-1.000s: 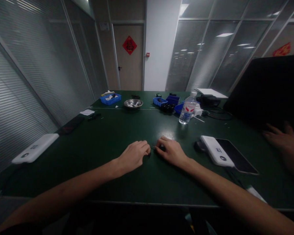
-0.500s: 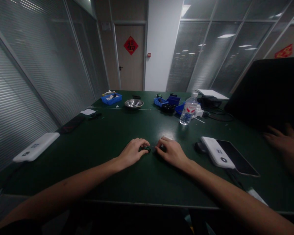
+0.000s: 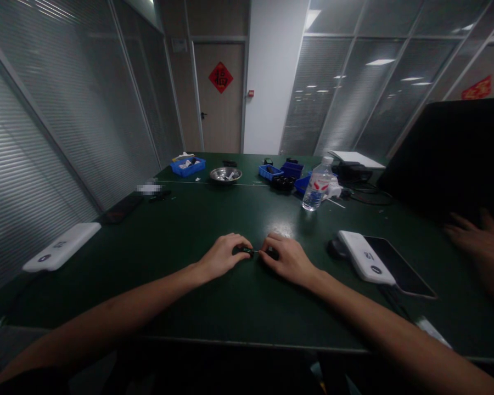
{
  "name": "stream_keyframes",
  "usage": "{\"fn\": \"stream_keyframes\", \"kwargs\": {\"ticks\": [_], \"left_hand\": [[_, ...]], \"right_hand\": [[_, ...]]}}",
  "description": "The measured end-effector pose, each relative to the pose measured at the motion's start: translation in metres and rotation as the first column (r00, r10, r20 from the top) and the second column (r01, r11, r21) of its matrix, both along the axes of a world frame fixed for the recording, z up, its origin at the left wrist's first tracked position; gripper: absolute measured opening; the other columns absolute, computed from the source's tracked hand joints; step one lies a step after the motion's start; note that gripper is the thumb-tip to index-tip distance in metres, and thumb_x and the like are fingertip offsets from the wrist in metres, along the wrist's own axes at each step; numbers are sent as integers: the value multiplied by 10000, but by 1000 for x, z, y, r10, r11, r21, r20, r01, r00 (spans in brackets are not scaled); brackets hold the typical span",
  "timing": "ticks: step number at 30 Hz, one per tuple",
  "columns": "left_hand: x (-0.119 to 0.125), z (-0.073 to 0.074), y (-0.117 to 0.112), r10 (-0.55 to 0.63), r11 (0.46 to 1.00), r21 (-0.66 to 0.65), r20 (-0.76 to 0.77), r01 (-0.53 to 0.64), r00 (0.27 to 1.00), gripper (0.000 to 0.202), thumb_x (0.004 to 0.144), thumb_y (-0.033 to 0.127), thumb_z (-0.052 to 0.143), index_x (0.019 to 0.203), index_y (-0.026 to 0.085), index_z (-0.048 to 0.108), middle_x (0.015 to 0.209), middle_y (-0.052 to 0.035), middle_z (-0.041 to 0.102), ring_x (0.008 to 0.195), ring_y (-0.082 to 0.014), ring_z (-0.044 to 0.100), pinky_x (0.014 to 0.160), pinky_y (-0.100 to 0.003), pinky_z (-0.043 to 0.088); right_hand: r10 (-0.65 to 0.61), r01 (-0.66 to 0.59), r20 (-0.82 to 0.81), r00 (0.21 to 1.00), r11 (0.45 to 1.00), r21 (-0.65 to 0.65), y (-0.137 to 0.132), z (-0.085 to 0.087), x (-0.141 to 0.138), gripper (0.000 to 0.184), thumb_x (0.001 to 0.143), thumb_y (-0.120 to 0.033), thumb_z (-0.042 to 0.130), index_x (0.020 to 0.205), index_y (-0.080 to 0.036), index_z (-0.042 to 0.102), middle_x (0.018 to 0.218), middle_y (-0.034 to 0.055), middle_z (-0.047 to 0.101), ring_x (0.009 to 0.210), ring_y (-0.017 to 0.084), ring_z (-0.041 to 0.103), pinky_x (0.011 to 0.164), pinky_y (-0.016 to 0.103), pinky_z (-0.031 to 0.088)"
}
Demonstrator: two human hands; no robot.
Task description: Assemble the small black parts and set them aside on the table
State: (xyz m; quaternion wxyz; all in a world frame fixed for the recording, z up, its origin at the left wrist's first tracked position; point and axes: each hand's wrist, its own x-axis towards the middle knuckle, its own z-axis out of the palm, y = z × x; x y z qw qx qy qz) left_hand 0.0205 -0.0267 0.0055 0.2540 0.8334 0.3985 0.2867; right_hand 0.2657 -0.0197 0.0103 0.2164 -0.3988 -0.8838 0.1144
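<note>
Over the green table [image 3: 214, 307], my left hand [image 3: 224, 253] pinches a small black piece with green marks [image 3: 247, 250] between thumb and fingers. Facing it, my right hand [image 3: 288, 257] is closed, with a dark object [image 3: 273, 253] partly showing inside its curl; its kind is too small and shaded to tell. A thin light tip [image 3: 256, 251] spans the narrow gap between the fingertips of both hands and meets or nearly meets the black piece. Both wrists are close to the tabletop.
A water bottle [image 3: 316, 186] stands beyond my right hand. At right lie a white power bank [image 3: 364, 255] and a phone [image 3: 403, 266]; another power bank [image 3: 61, 247] is at left. Farther back are a metal bowl [image 3: 225, 175] and blue trays [image 3: 188, 167]. Another person's hand [image 3: 480, 236] shows at right.
My fingertips have come slightly closer together, and the thin tip between them sits nearer the black piece. Both hands keep their hold.
</note>
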Motion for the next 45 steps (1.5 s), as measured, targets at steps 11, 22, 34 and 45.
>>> {"fn": "stream_keyframes", "kwargs": {"ticks": [11,22,34,45], "left_hand": [[-1,0,0,-10,999,-41,49,12,999,184,923,239,693,1098,204,736,1052,-25,714,940,-176,637,820,-287,464],[-1,-1,-1,-45,999,-5,73,45,996,209,936,257,685,1131,210,742,1076,-43,713,942,-180,638,823,-294,481],[1,3,-5,-118,993,18,64,118,991,194,953,254,664,1113,218,768,1091,-59,706,1009,-192,649,907,-321,495],[2,4,-7,-52,997,-42,245,64,968,215,920,259,708,1120,222,778,1120,-61,733,1034,-203,676,959,-343,514]], "right_hand": [[33,-33,-29,999,999,14,0,0,1,124,976,-316,597,955,-210,658,956,28,615,751,142,579,674,270,415],[85,-86,-98,992,996,3,0,-2,0,112,986,-287,571,993,-216,657,957,32,629,781,153,588,714,280,440],[131,-130,-17,991,991,41,-4,1,-1,122,983,-273,565,1036,-226,663,974,30,627,804,158,599,714,282,430],[105,-112,-251,962,994,-13,-8,3,-4,129,995,-278,555,971,-207,660,921,40,643,811,165,599,716,289,461]]}}
